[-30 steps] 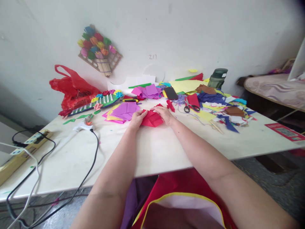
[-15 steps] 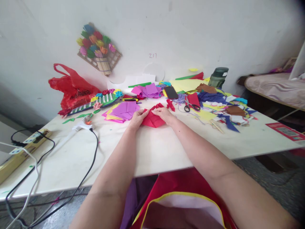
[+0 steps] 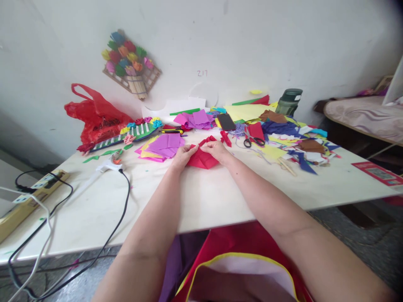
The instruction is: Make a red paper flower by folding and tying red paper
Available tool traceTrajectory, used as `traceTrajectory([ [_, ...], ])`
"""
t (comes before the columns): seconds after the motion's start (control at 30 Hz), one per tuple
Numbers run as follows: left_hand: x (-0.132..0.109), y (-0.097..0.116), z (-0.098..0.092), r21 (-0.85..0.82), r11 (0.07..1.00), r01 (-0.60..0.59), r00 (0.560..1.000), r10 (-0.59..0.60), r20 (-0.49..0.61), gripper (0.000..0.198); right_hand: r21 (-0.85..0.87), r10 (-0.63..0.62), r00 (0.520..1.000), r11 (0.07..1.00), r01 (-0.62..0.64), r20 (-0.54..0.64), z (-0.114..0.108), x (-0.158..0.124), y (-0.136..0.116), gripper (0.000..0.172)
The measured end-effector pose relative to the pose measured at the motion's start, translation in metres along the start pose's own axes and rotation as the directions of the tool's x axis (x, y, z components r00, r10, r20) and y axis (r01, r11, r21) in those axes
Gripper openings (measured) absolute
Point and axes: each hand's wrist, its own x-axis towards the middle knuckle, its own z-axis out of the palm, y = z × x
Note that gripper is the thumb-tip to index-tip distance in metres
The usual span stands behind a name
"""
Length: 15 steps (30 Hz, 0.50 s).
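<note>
Located at mid-table, well inside the near edge: red sheet [image 3: 203,160], creased. Pinched at its left side by left hand [image 3: 183,157], with thumb on top; pinched at its far edge by right hand [image 3: 218,152], with thumb and fingertips drawn together. Cannot tell finger positions beneath. Judged held from two places to keep thin, limp material flat and under control.

Just left of left hand: stack [image 3: 165,145] of purple, yellow and pink pieces, presumably so placed for short reach. Right of right hand: scissors [image 3: 253,141], with handles toward the near side, likely for ready pick-up. Farther right: scraps [image 3: 302,144], heaped, probably to spare the middle.

Best room for moving: toward the near edge, over table [image 3: 217,197] between both forearms. Tighter on the far side, with red strip [image 3: 225,139] just beyond right hand and phone [image 3: 226,122] behind. At left: glue gun [image 3: 110,164], with cord [image 3: 127,193] trailing over the near edge; judged a possible snag for left forearm.
</note>
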Motion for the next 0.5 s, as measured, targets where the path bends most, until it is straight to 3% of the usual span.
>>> traceTrajectory([
  [0.5,-0.0028,0.0042,0.0021,0.019,0.999,-0.044,0.998,0.044,-0.044,0.033,-0.029,-0.031,0.999,0.999,0.032,0.024,0.0014,-0.0011,-0.0034,0.028],
])
